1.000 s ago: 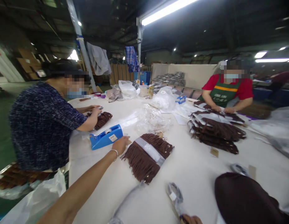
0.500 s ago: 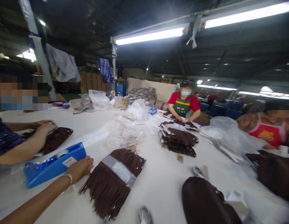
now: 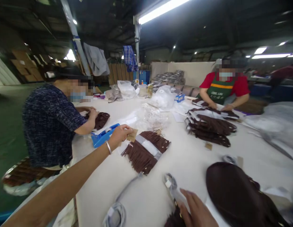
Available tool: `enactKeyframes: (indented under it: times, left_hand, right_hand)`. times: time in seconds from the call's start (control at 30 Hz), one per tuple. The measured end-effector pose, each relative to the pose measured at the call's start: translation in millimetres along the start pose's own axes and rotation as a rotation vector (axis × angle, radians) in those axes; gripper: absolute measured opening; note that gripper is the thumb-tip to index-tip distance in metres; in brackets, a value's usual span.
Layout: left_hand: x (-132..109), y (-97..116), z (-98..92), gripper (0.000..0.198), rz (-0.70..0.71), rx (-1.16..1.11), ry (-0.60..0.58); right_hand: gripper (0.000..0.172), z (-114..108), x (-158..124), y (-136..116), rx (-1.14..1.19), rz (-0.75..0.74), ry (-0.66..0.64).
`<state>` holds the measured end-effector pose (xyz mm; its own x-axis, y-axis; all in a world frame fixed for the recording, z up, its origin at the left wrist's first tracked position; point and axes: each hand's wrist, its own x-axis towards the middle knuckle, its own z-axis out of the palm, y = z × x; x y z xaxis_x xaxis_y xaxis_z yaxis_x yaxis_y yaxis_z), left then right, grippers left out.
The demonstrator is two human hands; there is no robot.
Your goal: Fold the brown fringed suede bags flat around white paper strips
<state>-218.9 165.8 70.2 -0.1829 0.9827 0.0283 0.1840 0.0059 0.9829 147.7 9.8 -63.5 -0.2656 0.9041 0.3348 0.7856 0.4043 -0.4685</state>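
My left hand [image 3: 121,136] reaches across the table, its fingers closed on a small tan card tag [image 3: 132,135]. Just beyond it lies a dark brown fringed bag [image 3: 141,157] with a pale wrap around its middle. Beside that hand on the left stands a blue tape dispenser [image 3: 101,138], partly covered by my forearm and wrist. At the lower edge my right hand [image 3: 197,209] shows with fingers apart, over a second brown fringed piece [image 3: 173,219] mostly cut off by the frame. Close by its fingertips is a coiled grey strap [image 3: 170,181].
A rounded brown bag [image 3: 228,192] lies at the right front. Another coiled strap [image 3: 114,216] is in front. Stacked fringed bags [image 3: 210,126] and clear plastic bags [image 3: 162,97] cover the far side. One co-worker [image 3: 50,123] works at left, another [image 3: 223,88] across the table.
The view has swung left. My left hand has moved from beside the tape dispenser toward the fringed bag and now holds the tag. My right hand has come into view.
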Motion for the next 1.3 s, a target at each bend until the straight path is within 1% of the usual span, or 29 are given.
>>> enactKeyframes:
  times: [0.07,0.1,0.13,0.17,0.2,0.27,0.3,0.33,0.37,0.47,0.57,0.63,0.7,0.77,0.87,0.93,1.0,1.07,1.13,1.17,1.23,1.3]
  left_hand:
    - [-23.5,14.0,25.4,0.025,0.007,-0.048,-0.125]
    - [-35.3,20.7,40.3,0.026,0.007,-0.072,-0.188]
    - [-46.9,27.1,56.0,0.027,0.005,-0.093,-0.249]
    - [-58.1,33.0,71.6,0.027,0.003,-0.116,-0.311]
    - [-68.7,38.0,86.5,0.027,0.003,-0.142,-0.377]
    - [-86.6,44.9,111.5,0.027,0.012,-0.186,-0.498]
    - [-93.6,46.3,120.8,0.026,0.027,-0.206,-0.535]
    - [-99.0,46.5,127.8,0.027,0.048,-0.228,-0.549]
    - [-103.1,45.4,132.6,0.027,0.068,-0.250,-0.539]
    - [-109.5,37.1,138.5,0.030,0.078,-0.305,-0.454]
    - [-112.3,26.9,142.8,0.033,0.047,-0.310,-0.433]
    - [-113.0,20.3,148.6,0.033,0.039,-0.291,-0.452]
    - [-112.1,13.6,155.8,0.032,0.031,-0.264,-0.472]
    - [-109.5,7.0,162.3,0.030,0.022,-0.232,-0.476]
    - [-106.2,1.1,165.4,0.028,0.016,-0.186,-0.445]
    - [-109.3,1.0,161.1,0.027,0.028,-0.164,-0.373]
    - [-120.7,1.6,152.3,0.026,0.054,-0.144,-0.246]
    - [-141.0,-1.0,141.7,0.028,0.091,-0.088,-0.116]
    - [-166.4,-9.2,132.7,0.037,0.093,-0.001,-0.052]
    - [-179.1,-15.1,129.8,0.040,0.068,0.040,-0.054]
    - [-200.7,-27.9,128.2,0.041,-0.023,0.079,-0.116]
    - [-214.7,-37.2,132.1,0.028,-0.127,0.050,-0.215]
  right_hand:
    - [0.037,-28.8,25.6,-40.3,0.129,0.145,0.055]
    - [0.042,-39.9,40.9,-60.6,0.251,0.228,0.027]
    - [0.051,-47.6,56.5,-78.7,0.397,0.314,0.007]
    - [0.062,-51.8,71.1,-93.5,0.559,0.378,-0.040]
    - [0.065,-53.0,83.3,-104.3,0.730,0.403,-0.122]
    - [0.049,-49.7,97.2,-114.7,1.016,0.431,-0.245]
    - [0.040,-47.2,98.4,-115.4,1.127,0.454,-0.268]
    - [0.036,-45.4,96.5,-113.9,1.212,0.491,-0.260]
    - [0.035,-44.5,92.2,-111.2,1.275,0.538,-0.229]
    - [0.036,-46.3,74.7,-99.9,1.369,0.652,-0.144]
    - [0.035,-45.0,62.9,-89.4,1.351,0.687,-0.141]
    - [0.036,-39.6,60.4,-83.3,1.267,0.668,-0.154]
    - [0.038,-32.5,60.8,-77.8,1.154,0.617,-0.114]
    - [0.041,-26.6,62.3,-73.3,1.120,0.580,-0.071]
    - [0.042,-22.6,63.8,-68.6,1.248,0.615,-0.071]
    - [0.044,-23.4,63.2,-66.7,1.326,0.673,-0.064]
    - [0.044,-26.4,61.4,-65.4,1.377,0.724,-0.036]
    - [0.042,-31.1,58.8,-64.7,1.428,0.758,-0.005]
    - [0.040,-36.3,55.6,-64.8,1.480,0.781,0.021]
    - [0.038,-38.8,53.8,-65.2,1.504,0.792,0.029]
    - [0.036,-43.2,50.0,-67.0,1.546,0.805,0.036]
    - [0.034,-47.0,45.9,-69.6,1.577,0.814,0.042]
